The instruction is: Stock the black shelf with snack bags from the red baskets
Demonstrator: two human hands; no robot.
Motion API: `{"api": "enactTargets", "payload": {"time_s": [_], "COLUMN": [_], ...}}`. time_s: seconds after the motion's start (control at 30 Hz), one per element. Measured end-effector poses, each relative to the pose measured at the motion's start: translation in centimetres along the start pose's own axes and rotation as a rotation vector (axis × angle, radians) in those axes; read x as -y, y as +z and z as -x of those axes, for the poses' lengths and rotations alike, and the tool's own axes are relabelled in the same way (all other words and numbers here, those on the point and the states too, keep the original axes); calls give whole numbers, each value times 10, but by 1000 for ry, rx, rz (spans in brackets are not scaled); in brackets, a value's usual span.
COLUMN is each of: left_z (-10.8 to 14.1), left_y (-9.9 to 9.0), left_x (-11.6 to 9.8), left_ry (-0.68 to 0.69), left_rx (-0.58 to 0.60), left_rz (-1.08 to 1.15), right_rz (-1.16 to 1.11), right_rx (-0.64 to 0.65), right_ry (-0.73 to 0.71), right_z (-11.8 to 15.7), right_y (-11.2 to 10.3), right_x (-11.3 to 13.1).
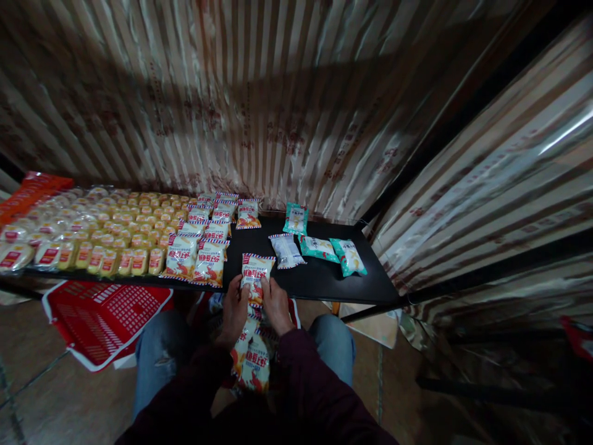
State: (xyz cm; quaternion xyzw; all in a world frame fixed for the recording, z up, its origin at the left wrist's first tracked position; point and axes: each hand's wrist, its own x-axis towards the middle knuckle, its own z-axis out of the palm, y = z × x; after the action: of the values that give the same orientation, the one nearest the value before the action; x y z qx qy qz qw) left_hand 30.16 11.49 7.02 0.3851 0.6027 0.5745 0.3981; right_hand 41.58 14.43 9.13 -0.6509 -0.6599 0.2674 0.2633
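this looks like a shop, or a place set up like one. a long black shelf (319, 281) has bags (209, 264) of snacks and small wrapped cakes (107, 262) on it, lots of the same kind put in rows. a red basket (109, 315), like the ones shoppers carry, is under the shelf's front edge. the floor (55, 383) has big tiles.

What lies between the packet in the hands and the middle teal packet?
In the head view, a pale packet with striped ends lies on the black shelf between the held packet and the middle teal packet.
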Motion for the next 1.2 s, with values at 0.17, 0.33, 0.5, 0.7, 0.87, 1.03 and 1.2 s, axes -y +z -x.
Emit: {"api": "enactTargets", "payload": {"time_s": [0.17,0.33,0.5,0.7,0.87,1.03,1.2], "left_z": [-21,-42,-58,-79,-96,-111,-129], "left_y": [2,8,18,28,31,38,47], "left_x": [-5,-4,-6,-5,-3,-2,1], "left_ry": [47,63,90,232,232,257,274], "left_rx": [-4,-31,-58,-49,-30,-67,-132], "left_rz": [-113,-174,-266,-359,-315,-361,-386], "right_rz": [-42,-116,-117,-95,-65,-39,-41], "right_rx": [-68,-137,-144,-154,-159,-201,-229], "right_ry": [-24,1,0,8,5,-6,-14], "right_z": [-21,-43,-64,-92,-114,-134,-151], "right_y": [9,21,29,32,35,40,43], "right_x": [0,1,3,10,13,14,17]}}
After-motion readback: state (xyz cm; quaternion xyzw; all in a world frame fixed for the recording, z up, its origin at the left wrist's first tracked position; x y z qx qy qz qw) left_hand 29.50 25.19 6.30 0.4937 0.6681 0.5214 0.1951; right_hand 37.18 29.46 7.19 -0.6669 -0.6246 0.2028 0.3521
